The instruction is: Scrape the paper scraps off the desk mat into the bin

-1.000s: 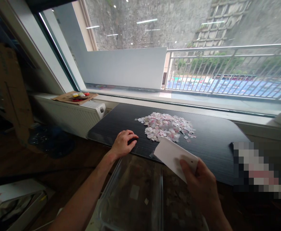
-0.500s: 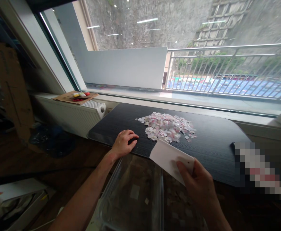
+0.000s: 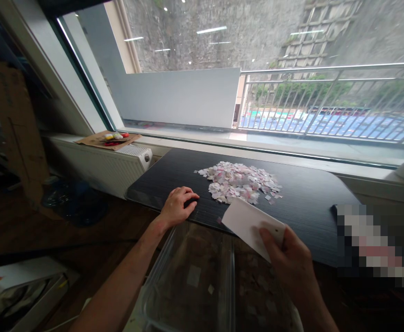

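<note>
A heap of small pink and white paper scraps lies on the dark table by the window. My right hand is closed on a flat white card, whose far edge sits just in front of the heap at the table's near edge. My left hand rests on the table left of the heap, fingers loosely curled with nothing in them. Below the table edge stands a clear plastic bin holding a few scraps.
A white radiator with cardboard and small coloured objects on top stands to the left. A pixelated patch covers the table's right end. Behind the table runs a window sill, with a railing outside. A white box lies on the floor at lower left.
The card in my right hand slid a little left toward the table edge, then back right to about where it was. My left hand stayed still.
</note>
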The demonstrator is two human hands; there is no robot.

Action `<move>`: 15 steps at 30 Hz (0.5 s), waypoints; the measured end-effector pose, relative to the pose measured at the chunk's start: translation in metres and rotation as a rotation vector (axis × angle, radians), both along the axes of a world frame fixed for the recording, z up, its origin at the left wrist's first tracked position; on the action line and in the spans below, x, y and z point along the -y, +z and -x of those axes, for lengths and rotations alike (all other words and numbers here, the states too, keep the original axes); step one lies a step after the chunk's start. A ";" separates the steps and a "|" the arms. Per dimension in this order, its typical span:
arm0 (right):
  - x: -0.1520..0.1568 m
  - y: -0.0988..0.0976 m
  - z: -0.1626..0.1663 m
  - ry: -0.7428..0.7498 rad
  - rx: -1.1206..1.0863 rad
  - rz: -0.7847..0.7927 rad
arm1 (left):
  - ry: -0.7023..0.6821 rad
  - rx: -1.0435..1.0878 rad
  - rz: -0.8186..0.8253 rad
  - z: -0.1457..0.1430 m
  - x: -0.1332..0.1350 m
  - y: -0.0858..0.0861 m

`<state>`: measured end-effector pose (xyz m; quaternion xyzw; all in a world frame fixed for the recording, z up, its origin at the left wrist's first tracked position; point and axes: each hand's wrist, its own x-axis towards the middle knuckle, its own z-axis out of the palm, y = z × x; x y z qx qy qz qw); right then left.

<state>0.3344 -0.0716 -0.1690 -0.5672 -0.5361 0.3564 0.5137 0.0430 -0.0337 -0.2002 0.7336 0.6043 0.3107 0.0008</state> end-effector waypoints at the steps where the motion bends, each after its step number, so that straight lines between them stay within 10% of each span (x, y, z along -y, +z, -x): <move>1: -0.001 0.000 0.000 0.007 0.008 -0.002 | 0.000 0.000 -0.001 0.000 0.000 0.000; 15: 0.002 0.000 0.008 0.118 -0.062 0.092 | 0.004 0.001 0.001 -0.001 0.001 0.001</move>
